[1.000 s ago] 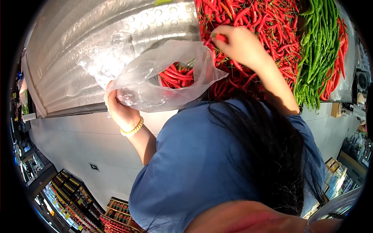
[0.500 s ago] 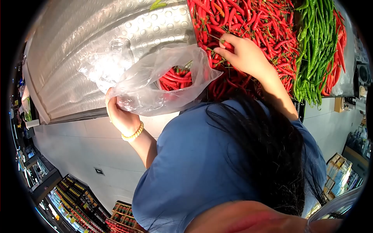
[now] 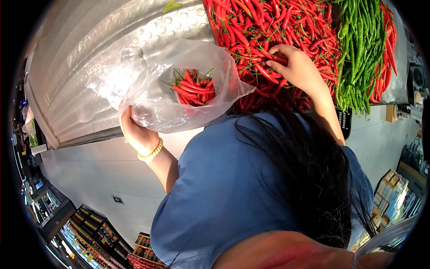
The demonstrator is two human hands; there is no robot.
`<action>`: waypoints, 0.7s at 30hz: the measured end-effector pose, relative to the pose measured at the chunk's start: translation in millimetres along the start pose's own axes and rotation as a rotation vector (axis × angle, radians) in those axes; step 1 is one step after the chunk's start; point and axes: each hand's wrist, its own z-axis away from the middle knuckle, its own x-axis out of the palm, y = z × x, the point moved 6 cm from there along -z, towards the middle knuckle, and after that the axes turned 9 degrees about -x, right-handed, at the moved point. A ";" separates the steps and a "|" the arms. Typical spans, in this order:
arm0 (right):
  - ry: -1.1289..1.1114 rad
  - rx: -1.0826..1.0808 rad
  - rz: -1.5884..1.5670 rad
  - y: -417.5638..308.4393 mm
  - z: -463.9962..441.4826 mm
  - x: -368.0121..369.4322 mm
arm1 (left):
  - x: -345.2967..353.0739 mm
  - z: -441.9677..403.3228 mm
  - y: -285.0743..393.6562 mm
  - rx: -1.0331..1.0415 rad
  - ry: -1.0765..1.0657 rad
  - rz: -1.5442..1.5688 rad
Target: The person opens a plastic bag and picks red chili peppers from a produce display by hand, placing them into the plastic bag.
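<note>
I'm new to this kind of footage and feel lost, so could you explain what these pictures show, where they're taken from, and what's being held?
There's no robot here: these are a person's bare hands. The view comes from a single camera worn on the head, looking forward and down, so the blue top appears too.

The left hand, with a yellow bracelet at its wrist, holds a clear plastic bag by its edge. The bag is open, with red chilies inside.

The right hand is at a heap of loose red chilies; I can't tell whether it grips one. Beside the heap lie long green chilies. On the left is a silvery, dimpled surface.
</note>
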 end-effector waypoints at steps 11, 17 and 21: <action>-0.065 -0.081 -0.397 12.4 5.2 -15.2 | -15.9 -0.9 -1.4 0.018 0.065 -0.005; 0.245 0.161 -0.302 53.9 7.6 -7.9 | -7.7 -1.8 -4.4 -0.031 0.021 0.006; 0.341 0.153 0.120 37.4 0.1 -5.7 | -7.1 -4.5 -6.6 -0.035 0.017 -0.024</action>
